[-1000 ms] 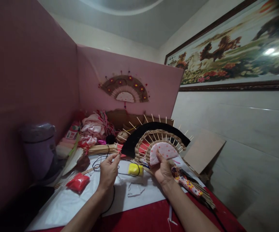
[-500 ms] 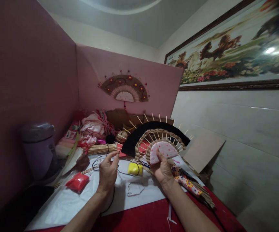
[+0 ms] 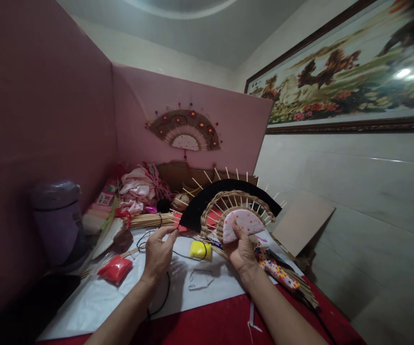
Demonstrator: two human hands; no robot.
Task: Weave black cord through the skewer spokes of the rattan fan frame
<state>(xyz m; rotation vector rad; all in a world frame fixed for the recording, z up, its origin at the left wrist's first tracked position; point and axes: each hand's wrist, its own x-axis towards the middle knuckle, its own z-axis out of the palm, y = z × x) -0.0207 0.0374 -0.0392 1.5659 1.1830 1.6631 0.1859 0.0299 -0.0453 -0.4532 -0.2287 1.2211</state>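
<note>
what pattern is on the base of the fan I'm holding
The base is pale pink with reddish dots; see the head view.

The worktop (image 3: 192,328) wears a red cover. A white sheet (image 3: 224,285) spreads over its middle, a black cord (image 3: 168,290) trailing across toward the near edge; bundled sticks (image 3: 309,292) lie along the right edge.

Worn on my head, the camera looks forward and down over the red tabletop (image 3: 195,326), my left hand (image 3: 159,251) and right hand (image 3: 242,251) near it below centre, and faces the pink panel (image 3: 235,124) farther off, taking in the ceiling (image 3: 192,43) above.
</note>
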